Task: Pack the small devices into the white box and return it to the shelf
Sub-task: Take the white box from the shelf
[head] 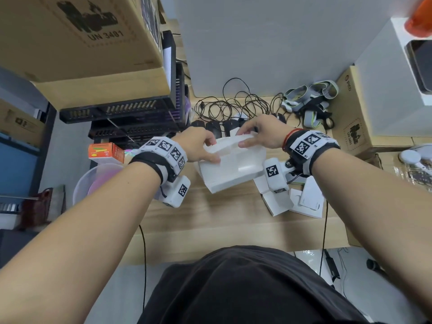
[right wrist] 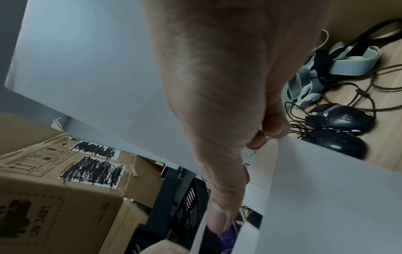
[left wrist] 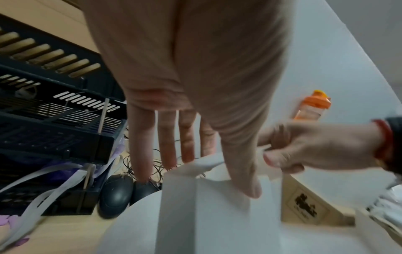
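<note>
The white box (head: pixel 231 169) lies tilted on the wooden desk (head: pixel 210 225) in front of me, its lid flap (head: pixel 233 139) partly raised. My left hand (head: pixel 211 149) grips the box's left end, thumb on the front face and fingers behind the flap (left wrist: pixel 202 160). My right hand (head: pixel 243 137) pinches the flap's right edge between thumb and fingers. In the wrist views the left hand (left wrist: pixel 208 171) and right hand (right wrist: pixel 245 175) both sit against the box (right wrist: pixel 337 197). Black mice (head: pixel 214 127) lie just behind it. What the box holds is hidden.
Stacked black crates (head: pixel 140 118) and a cardboard carton (head: pixel 81 43) stand at the left. Tangled cables (head: pixel 233 101) and grey straps (head: pixel 311 97) lie behind. Small white packages (head: pixel 304 202) sit right of the box, another carton (head: pixel 355 122) beyond. An orange box (head: pixel 105 153) and plastic tub (head: pixel 93 181) sit left.
</note>
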